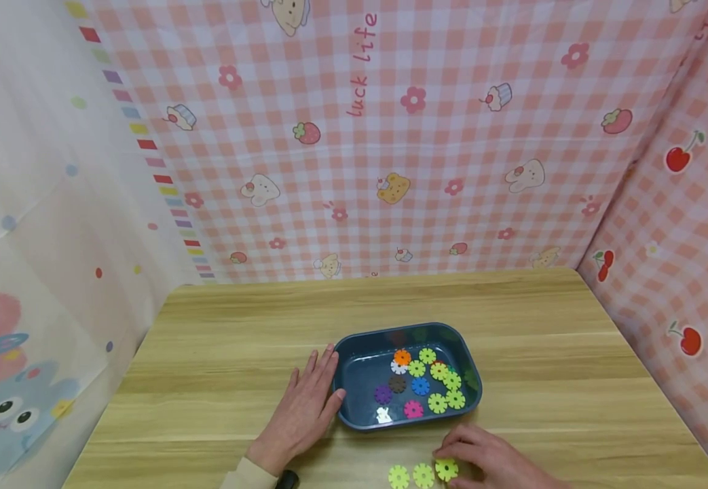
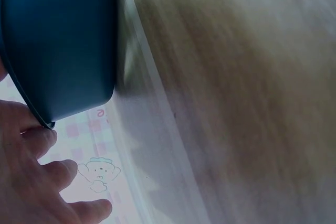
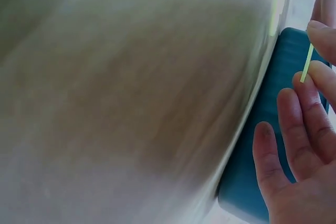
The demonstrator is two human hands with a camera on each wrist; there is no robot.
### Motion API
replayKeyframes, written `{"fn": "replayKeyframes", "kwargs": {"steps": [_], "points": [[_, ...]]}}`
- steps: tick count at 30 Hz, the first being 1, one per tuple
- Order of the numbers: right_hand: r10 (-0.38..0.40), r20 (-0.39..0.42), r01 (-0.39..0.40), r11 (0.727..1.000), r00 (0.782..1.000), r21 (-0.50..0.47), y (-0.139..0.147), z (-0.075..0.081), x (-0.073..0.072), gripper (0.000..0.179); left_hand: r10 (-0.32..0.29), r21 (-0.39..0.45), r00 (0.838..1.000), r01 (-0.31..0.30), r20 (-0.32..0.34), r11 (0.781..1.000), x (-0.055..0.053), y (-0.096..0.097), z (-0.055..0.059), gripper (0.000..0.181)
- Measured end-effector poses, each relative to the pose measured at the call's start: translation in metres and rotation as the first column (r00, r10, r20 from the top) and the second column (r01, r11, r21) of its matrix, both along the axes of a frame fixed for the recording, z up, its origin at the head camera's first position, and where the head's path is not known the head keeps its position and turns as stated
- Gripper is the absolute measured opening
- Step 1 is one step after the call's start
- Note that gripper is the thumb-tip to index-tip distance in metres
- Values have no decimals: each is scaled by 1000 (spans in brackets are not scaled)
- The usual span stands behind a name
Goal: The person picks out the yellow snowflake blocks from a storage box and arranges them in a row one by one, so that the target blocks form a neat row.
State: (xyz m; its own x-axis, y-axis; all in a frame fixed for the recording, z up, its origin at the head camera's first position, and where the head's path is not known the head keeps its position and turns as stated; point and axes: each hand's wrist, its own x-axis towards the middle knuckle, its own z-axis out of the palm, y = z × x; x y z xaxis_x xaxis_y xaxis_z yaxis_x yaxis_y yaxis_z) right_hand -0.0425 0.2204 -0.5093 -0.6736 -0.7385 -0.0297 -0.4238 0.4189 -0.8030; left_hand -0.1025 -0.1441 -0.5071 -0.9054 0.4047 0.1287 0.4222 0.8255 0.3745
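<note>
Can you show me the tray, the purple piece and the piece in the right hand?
Tray (image 1: 358,377), head view: bare floor inside.
Purple piece (image 1: 383,394), head view: its middle.
Held piece (image 1: 442,470), head view: flat face, near its middle.

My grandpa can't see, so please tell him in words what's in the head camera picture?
A person's right hand pinches a yellow-green notched disc beside two matching discs on a wooden table. Their left hand touches the left end of a dark blue tray holding more discs in mixed colors; pink checked cloth hangs behind.
</note>
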Motion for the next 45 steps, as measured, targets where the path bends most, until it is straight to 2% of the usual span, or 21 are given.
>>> {"fn": "replayKeyframes", "kwargs": {"steps": [9, 15, 31, 35, 38, 41, 42, 44, 45], "points": [[4, 3, -4, 998, 1000, 70, -1, -2, -3, 38, 4, 1, 1000, -4, 2, 1000, 0, 0, -1, 63], [7, -38, -2, 992, 999, 128, -1, -2, -5, 38, 10, 0, 1000, -10, 20, 1000, 0, 0, 0, 63], [26, -87, -11, 985, 996, 173, -2, -2, -6, 39, 21, -14, 998, -20, 53, 1000, 0, 1, 1, 64], [17, -8, -16, 992, 1000, 126, -1, 1, -5, 36, 29, -21, 997, -28, 66, 999, -1, 1, 1, 64], [-16, 42, 11, 995, 999, 101, -1, 11, -4, 31, 29, -21, 997, -28, 69, 999, -1, 2, 1, 64], [-62, -24, 64, 994, 998, 92, 0, 29, -3, 27, 30, -17, 997, -28, 72, 999, -1, 2, 1, 64], [-79, -73, 85, 993, 994, 83, 0, 34, -3, 26, 29, -13, 997, -28, 73, 1000, -1, 3, 1, 64], [-118, -201, 130, 990, 973, 47, 0, 44, -5, 23, 29, -9, 997, -29, 76, 1000, -1, 3, 1, 64], [-143, -275, 157, 987, 951, 28, -1, 48, -7, 21, 29, -8, 997, -29, 78, 1000, -1, 4, 1, 64]]}}
